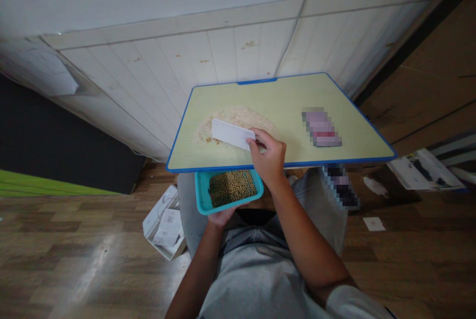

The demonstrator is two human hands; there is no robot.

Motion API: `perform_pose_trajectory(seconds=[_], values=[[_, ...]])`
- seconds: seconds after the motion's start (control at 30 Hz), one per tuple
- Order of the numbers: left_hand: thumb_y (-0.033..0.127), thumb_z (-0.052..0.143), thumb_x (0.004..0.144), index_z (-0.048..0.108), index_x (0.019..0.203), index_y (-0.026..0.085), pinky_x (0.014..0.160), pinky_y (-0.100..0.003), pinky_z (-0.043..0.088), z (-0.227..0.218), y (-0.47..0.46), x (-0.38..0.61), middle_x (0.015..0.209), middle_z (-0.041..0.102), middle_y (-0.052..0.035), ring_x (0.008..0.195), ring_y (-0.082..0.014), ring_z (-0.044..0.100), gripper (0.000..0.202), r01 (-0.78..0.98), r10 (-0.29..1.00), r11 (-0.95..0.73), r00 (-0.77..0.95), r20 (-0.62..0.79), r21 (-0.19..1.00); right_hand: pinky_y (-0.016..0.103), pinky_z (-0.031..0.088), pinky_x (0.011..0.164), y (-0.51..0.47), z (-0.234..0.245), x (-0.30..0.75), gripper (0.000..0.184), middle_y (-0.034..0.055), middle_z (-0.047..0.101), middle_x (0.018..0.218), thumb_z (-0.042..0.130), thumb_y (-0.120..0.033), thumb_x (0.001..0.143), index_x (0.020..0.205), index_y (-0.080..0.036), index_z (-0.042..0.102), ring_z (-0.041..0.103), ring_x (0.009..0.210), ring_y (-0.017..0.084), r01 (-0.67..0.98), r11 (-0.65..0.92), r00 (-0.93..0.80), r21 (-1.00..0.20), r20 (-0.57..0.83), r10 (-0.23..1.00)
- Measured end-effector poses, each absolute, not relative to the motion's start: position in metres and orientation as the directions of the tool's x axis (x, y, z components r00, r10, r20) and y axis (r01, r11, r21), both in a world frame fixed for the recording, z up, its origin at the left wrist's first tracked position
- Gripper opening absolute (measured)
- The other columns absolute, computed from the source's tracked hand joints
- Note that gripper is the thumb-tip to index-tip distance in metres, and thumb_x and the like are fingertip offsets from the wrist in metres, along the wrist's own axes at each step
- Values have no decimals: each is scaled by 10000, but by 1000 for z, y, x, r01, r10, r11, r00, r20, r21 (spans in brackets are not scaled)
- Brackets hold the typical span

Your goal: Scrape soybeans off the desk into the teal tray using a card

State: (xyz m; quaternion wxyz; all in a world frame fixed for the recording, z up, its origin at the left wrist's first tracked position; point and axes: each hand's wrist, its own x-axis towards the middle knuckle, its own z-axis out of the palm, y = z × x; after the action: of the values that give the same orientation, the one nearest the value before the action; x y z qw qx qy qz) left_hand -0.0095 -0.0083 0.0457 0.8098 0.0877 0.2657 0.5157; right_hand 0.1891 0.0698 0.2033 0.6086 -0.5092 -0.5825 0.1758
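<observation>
Pinched in the right hand (271, 155), a white card (232, 134) crosses pale grains (245, 113) left spread on the board (290, 101), while the left hand (223, 216) supports, below the near edge, a turquoise container (201, 200) apparently already part-filled with round beans (238, 185).

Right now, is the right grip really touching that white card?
Touching. The head view shows the right grip pinching one end of the white card, its thumb overlapping the card's face.

Got a plain white card (231, 133) pinched in the right hand (268, 158), slanting over a loose spread of pale grains (241, 112). Also a teal tub (201, 194) of small round beans (238, 184), held in the left hand (223, 216).
</observation>
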Motion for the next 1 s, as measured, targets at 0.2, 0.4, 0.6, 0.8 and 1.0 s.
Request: perform_pose_trajectory(seconds=[0.2, 0.4, 0.6, 0.8, 1.0], values=[[737, 414, 1092, 803, 1452, 346, 1351, -847, 199, 29, -6, -15, 1766, 569, -13, 1770, -451, 221, 658, -824, 888, 460, 430, -164, 332, 412, 713, 853, 69, 204, 189, 246, 9, 875, 979, 632, -307, 969, 1071, -270, 852, 827, 882, 222, 397, 388, 264, -832, 508, 820], [740, 359, 1111, 706, 1573, 313, 1352, -844, 80, 14, -4, -20, 1898, 335, -43, 1798, -433, 14, 718, -830, 877, 473, 475, -70, 295, 412, 714, 860, 69, 204, 189, 243, 7, 875, 972, 636, -306, 962, 1066, -270, 853, 827, 874, 221, 401, 385, 267, -831, 508, 819], [772, 285, 1103, 680, 1600, 350, 1347, -855, 35, 10, -6, -22, 1869, 408, -32, 1801, -418, -8, 763, -831, 870, 475, 493, -14, 288, 409, 712, 858, 69, 204, 189, 245, 5, 876, 969, 630, -299, 963, 1063, -271, 852, 824, 871, 218, 400, 388, 268, -830, 510, 817], [752, 320, 1094, 672, 1605, 374, 1333, -876, 46, 0, -6, -26, 1865, 416, -24, 1799, -428, 13, 726, -824, 863, 493, 503, -41, 280, 403, 713, 845, 69, 203, 190, 259, 18, 877, 964, 623, -314, 960, 1063, -254, 853, 825, 853, 217, 382, 434, 267, -816, 547, 793], [739, 365, 1080, 685, 1587, 390, 1345, -861, 43, -5, -6, -28, 1870, 410, -3, 1802, -408, -33, 694, -837, 878, 477, 470, -95, 267, 394, 706, 858, 69, 205, 190, 252, 1, 879, 955, 629, -320, 953, 1057, -264, 852, 823, 863, 213, 395, 377, 273, -838, 499, 822]])
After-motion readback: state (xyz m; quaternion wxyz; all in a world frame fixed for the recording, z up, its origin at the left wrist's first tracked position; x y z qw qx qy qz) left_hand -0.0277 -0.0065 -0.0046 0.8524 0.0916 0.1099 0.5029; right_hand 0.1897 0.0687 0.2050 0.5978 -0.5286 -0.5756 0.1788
